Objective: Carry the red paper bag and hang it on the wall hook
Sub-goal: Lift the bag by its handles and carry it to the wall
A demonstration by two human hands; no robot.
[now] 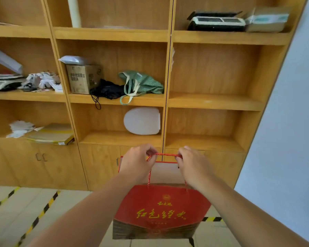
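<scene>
Red paper bag (pixel 161 209) — light, stiff, tearable; my left grip (pixel 136 163) and right grip (pixel 193 166) both pinch its cord handle (pixel 165 154) — best hold.

Red bag (pixel 161 205), gold lettering

the red paper bag (pixel 161 209) at lower centre has a smooth, slightly glossy front with gold lettering and a dull brown band along its bottom; its handle (pixel 165 155) is twisted red cord. the shelving unit (pixel 212 102) filling the upper frame is warm yellow wood-look board with a smooth satin face. at centre left sits a matt brown cardboard box (pixel 83 79), beside it crumpled black fabric (pixel 108 90) and a green striped cloth bag (pixel 143 82). below them a white lid (pixel 142 121) looks like smooth plastic.
</scene>
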